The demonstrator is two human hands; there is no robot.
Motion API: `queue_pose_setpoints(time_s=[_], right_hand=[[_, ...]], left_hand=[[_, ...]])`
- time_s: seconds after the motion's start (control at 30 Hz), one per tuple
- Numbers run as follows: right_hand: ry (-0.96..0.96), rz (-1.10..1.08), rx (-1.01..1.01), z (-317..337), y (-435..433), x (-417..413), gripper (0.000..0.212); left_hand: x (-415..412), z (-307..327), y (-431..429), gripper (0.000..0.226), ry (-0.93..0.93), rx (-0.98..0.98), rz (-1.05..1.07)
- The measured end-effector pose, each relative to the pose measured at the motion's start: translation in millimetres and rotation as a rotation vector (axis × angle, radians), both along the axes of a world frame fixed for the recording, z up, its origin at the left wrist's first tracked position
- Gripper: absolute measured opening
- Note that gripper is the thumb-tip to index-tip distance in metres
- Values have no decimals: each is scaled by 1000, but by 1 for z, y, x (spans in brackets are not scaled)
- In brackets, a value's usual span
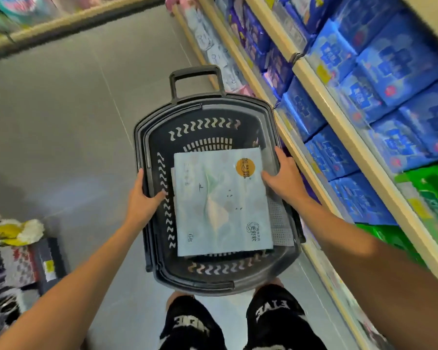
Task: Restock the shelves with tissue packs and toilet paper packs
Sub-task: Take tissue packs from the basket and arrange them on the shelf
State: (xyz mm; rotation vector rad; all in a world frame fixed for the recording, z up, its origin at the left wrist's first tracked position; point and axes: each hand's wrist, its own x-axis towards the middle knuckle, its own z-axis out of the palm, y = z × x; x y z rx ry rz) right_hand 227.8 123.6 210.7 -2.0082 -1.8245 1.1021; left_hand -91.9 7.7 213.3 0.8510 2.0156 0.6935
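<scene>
Gripping the black slotted plastic basket (213, 188) by its side rims, left hand (145, 195) and right hand (283, 175) hold the pale blue-green tissue pack (221, 203) at frame centre, unshelved, beside the stocked blue-pack shelves (321, 97) on the right.

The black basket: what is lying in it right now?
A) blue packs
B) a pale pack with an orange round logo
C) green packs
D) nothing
B: a pale tissue pack with an orange round logo lies flat inside the black basket; the blue and green packs sit on the shelves.
</scene>
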Motion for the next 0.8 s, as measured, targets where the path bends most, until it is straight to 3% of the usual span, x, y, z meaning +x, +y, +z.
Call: queue_pose_setpoints(time_s=[0.37, 0.6, 0.8], right_hand=[[29, -570, 26, 30, -147, 7, 75], [113, -942, 58, 51, -266, 35, 72], [120, -1220, 80, 70, -398, 56, 71]], left_hand=[[-9, 58, 41, 79, 35, -16, -542], [63, 86, 36, 77, 48, -15, -883], [144, 106, -25, 72, 55, 41, -1126]])
